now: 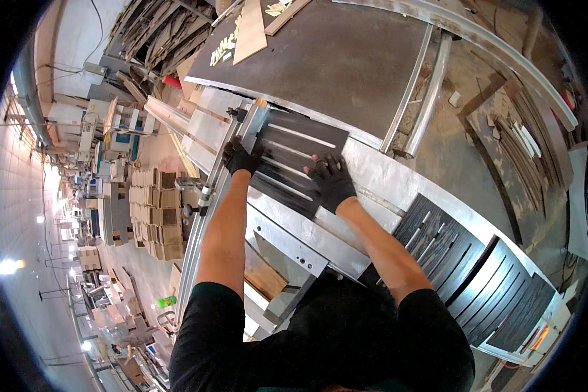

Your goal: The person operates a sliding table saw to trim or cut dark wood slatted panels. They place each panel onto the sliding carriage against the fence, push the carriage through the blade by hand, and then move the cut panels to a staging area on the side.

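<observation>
A dark wood-grained panel with several pale slots running across it lies flat on the metal bed of a saw-like machine. Its far-left edge meets a long metal fence. My left hand, in a black glove with bare fingertips, rests over the fence and the panel's left edge, thumb apart from the fingers. On the panel's right part lies my right hand, gloved the same way, its fingers spread and pressing down. Neither hand is wrapped round anything that I can see.
More dark slotted panels lie on the bed to my right. Beyond the bed, a wide brown table carries pale boards and small offcuts. Stacked brown boards stand at left. Scrap strips lie on the right.
</observation>
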Tool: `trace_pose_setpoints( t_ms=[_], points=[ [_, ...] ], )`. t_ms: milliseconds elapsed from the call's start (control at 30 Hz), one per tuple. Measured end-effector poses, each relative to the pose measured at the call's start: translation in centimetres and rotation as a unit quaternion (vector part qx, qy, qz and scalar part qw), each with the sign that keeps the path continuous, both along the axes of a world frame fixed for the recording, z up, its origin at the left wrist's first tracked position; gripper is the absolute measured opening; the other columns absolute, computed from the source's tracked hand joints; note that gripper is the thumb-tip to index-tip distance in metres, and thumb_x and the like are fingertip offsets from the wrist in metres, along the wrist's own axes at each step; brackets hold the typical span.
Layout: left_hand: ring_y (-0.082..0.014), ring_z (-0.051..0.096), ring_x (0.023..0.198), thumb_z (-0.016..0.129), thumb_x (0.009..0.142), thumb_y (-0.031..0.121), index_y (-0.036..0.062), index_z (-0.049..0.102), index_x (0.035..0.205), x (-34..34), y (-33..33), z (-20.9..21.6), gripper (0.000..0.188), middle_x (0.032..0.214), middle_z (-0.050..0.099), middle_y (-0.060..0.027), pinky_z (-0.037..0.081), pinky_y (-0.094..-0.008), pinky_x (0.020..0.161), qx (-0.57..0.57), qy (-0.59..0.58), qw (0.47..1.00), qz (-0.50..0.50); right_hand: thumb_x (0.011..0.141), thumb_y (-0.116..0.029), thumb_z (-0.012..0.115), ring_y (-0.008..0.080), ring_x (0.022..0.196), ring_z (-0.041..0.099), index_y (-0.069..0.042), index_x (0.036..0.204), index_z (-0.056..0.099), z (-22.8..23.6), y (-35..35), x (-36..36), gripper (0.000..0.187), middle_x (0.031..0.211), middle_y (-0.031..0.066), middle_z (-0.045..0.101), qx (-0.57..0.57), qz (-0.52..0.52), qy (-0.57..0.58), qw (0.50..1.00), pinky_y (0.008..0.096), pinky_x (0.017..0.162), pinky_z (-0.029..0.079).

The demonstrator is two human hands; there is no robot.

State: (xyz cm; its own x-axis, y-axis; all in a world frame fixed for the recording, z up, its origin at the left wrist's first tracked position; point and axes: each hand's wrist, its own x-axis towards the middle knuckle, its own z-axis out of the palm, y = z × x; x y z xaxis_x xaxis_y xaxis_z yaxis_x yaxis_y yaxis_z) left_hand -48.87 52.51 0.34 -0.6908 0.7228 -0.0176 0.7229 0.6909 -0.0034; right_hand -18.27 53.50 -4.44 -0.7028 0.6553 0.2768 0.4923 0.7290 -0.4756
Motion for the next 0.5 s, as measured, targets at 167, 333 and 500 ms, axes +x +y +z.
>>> trace_pose_setpoints(
  t_ms=[167,333,500],
  points=[
    [-0.0367,0.036,0.127,0.077,0.061,0.063,0.0226,0.034,0.142,-1.3,1.6,0.4,0.1,0.136,0.041,-0.0136,0.025,-0.0549,0.105,-0.04,0.075,0.996,-0.017,0.076,-0.058,0.067,0.0347,0.138,0.029,-0.02,0.139,0.047,-0.2,-0.2,-2.8,0.076,0.15,0.0109,0.036,-0.082,0.032,0.009,0.996,0.0543,0.113,0.021],
    [-0.0363,0.038,0.126,0.078,0.059,0.063,0.0235,0.03,0.144,-2.2,0.9,-1.8,0.105,0.134,0.042,-0.0133,0.026,-0.0505,0.104,0.063,0.094,0.994,0.006,0.066,-0.061,0.071,0.0345,0.13,0.037,-0.013,0.134,0.051,-1.5,-0.1,-3.2,0.086,0.142,0.0158,0.043,-0.04,0.076,0.061,0.994,0.0513,0.111,0.025],
    [-0.0363,0.039,0.125,0.077,0.059,0.064,0.0232,0.03,0.144,-1.2,1.4,-1.7,0.105,0.132,0.044,-0.0143,0.026,-0.0497,0.104,0.052,0.08,0.994,0.054,0.058,-0.07,0.071,0.0361,0.129,0.037,-0.011,0.135,0.05,0.1,2.2,-1.0,0.099,0.138,0.0183,0.045,-0.046,0.168,0.039,0.984,0.0539,0.112,0.021]
  ],
)
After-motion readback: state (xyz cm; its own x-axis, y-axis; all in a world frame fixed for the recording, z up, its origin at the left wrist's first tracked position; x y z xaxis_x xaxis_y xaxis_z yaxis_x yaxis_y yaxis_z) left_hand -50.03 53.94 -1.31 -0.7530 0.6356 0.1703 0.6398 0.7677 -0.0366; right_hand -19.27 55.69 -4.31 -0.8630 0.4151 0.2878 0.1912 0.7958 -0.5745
